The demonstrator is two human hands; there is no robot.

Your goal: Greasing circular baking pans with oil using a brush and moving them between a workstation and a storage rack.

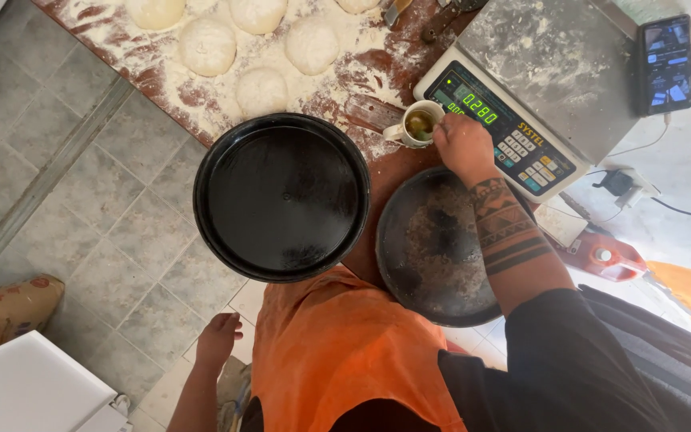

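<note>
Head view, looking straight down: the right hand [464, 146] reaches out over the table [385, 188], its fingers closed together at the rim of a small white cup [417, 125] that holds a greenish-yellow liquid. The fingertips seem to dip into or pinch at the cup's mouth, though the back of the hand hides them, so I cannot tell whether they grip anything. The forearm carries dark banded tattoos and passes above a worn, crusted round pan [433, 248] that lies just beside the cup. The cup stands on the floured wood, touching or nearly touching the front edge of a digital scale [521, 120], whose steel platform is dusted with flour.

To the left of the worn pan, a second round pan [281, 196], black and glossy, overhangs the table's edge above the tiled floor [81, 184]. Beyond it, several dough balls [261, 90] rest on a floured patch of the table.

The left hand [219, 336] hangs low beside the orange apron [337, 352], well apart from the table, fingers loosely curled and empty. A phone [664, 62] lies at the far right, past the scale.
</note>
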